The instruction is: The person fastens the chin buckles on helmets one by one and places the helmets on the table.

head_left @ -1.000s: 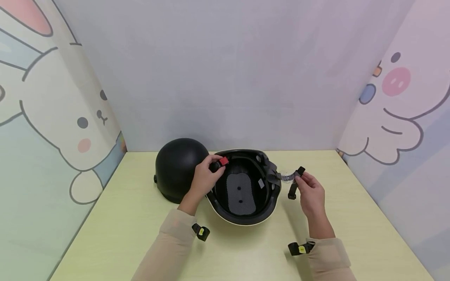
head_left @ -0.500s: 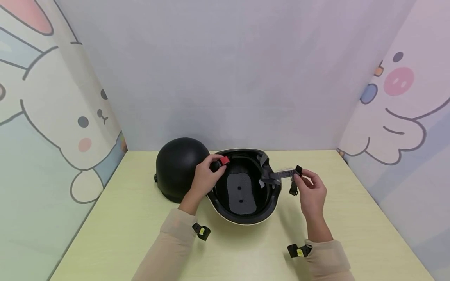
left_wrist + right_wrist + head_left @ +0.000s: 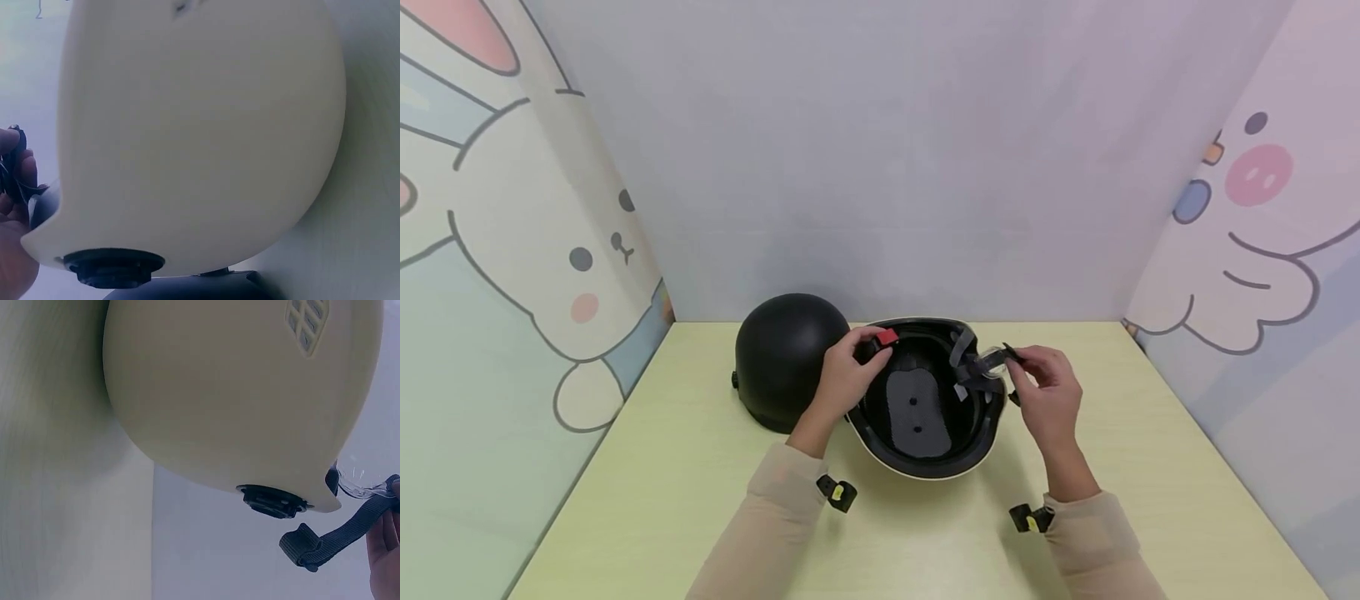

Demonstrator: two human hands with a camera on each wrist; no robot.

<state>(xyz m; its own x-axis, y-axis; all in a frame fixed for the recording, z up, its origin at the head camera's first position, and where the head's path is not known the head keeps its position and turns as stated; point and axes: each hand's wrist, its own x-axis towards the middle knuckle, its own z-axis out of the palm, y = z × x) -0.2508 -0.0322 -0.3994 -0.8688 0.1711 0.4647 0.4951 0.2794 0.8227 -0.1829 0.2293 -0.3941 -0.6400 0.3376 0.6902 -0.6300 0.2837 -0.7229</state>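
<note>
2 hands, both pinching. L hand [image 3: 844, 375] holds red-tipped clip [image 3: 887, 337] at far-L rim of upturned helmet [image 3: 927, 471]. R hand [image 3: 1048, 396] holds blk strap [image 3: 350, 537], w/ clear plastic [image 3: 361, 489] beside it, just off R rim, one end hanging. Key: strap's upper run lies L of R hand, long axis approx. L–R; clip opp. side, across opening. Blk helmet [image 3: 784, 358] just L, on table [image 3: 625, 508].
</note>
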